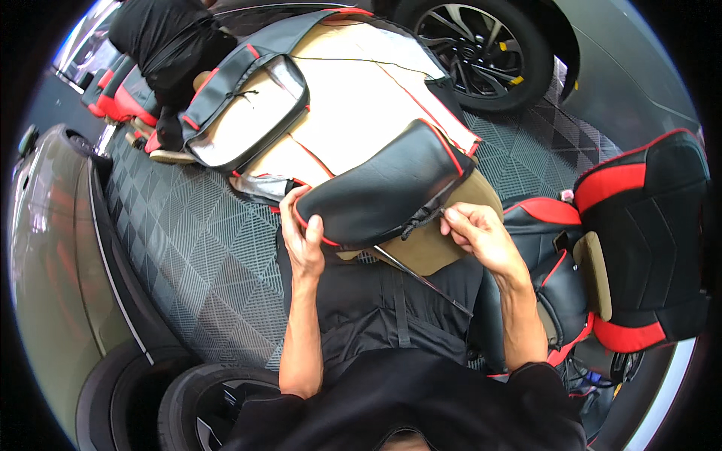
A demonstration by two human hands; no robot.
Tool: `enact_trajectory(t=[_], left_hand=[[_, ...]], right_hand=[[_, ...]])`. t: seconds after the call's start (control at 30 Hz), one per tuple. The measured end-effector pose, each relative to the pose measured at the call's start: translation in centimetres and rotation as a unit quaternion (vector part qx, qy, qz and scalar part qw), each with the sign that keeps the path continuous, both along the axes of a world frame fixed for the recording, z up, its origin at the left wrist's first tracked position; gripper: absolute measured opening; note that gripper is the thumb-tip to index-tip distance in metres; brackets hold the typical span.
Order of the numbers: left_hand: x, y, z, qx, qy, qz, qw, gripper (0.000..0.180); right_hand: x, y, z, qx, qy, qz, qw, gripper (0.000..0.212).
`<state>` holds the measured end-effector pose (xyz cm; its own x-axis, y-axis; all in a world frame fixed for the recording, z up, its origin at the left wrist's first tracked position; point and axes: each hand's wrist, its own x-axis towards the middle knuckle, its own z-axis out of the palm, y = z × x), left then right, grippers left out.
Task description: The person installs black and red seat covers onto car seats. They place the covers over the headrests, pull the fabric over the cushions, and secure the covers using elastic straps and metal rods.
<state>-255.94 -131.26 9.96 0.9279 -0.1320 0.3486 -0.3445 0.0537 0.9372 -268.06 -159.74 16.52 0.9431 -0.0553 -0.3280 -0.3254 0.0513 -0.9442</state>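
A black leather-look headrest cover [383, 184] with red piping lies over part of a tan fabric headrest [444, 252] above my lap. One thin metal post [421, 276] of the headrest sticks out toward my right. My left hand [302, 233] grips the cover's left end, thumb on the near side and fingers behind it. At the cover's right underside hangs a bunched black drawstring [421, 216]. My right hand [481, 233] is closed in a pinch at the end of that cord, beside the tan fabric. The cord's tip is mostly hidden by my fingers.
Ahead lies a large seat cover [353, 90], pale inside up, with a cord across it. A black-and-red car seat [639, 240] stands at right. Cars flank me, with a wheel [474, 52] far right and a tire [218, 398] near left. Another person [169, 60] is far left.
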Motion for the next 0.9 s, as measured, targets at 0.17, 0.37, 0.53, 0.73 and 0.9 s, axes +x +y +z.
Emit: enact_trajectory(t=[0.17,0.37,0.53,0.73,0.9], left_hand=[[0.4,-0.8,-1.2,-0.031,-0.009,-0.072,0.997,0.11],[-0.2,-1.4,-3.4,-0.17,0.044,-0.092,0.98,0.093],[0.4,-1.4,-4.3,-0.17,-0.037,-0.099,0.98,0.061],[1.0,-3.2,-5.1,-0.127,-0.051,-0.025,0.99,0.033],[-1.1,-4.0,-4.4,0.014,-0.098,0.093,0.991,0.029]], right_hand=[[-0.1,-0.5,0.5,0.045,-0.037,0.003,0.998,0.039],[-0.1,-1.8,0.3,0.192,-0.007,-0.007,0.981,0.036],[-0.1,-2.3,-1.3,0.282,0.035,-0.027,0.958,0.035],[-0.7,-3.7,-4.0,0.39,0.067,-0.048,0.917,0.032],[-2.5,-3.8,-4.5,0.419,0.031,-0.073,0.904,0.032]])
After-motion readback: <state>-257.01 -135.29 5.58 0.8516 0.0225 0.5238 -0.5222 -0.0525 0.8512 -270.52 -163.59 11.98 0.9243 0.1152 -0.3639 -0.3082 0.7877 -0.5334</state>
